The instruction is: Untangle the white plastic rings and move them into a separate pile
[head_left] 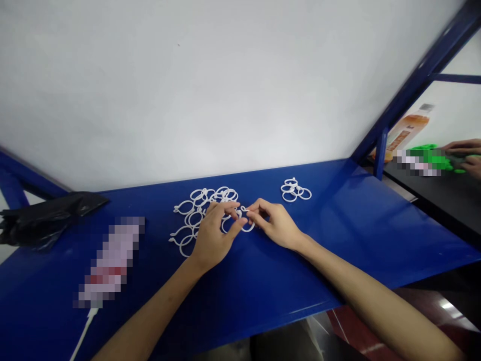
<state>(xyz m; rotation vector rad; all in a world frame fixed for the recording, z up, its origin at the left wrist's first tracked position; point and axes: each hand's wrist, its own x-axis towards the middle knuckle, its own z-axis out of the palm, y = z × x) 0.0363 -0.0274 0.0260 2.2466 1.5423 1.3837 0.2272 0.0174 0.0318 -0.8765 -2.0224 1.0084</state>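
Both hands meet near the middle of the blue table (263,286). Between the fingertips of my right hand (276,223) is a thin white plastic ring (248,230) with a small loop at its top. My left hand (216,233) has its thumb and fingers bent around the near side of the same ring, at a small white end piece. Exactly where its fingertips touch is hard to see. A loose pile of similar white rings (185,206) lies left of and partly beneath my left hand. Farther right, a small group of white rings (289,196) rests on the table.
A black plastic bag (56,215) lies at the left. In front of it is a blurred-out flat object (116,255) with a white cable (82,333). Blue frame bars (417,75) edge the right side. Beyond are a bottle (408,130), green pieces (432,155) and another person's hands (468,150).
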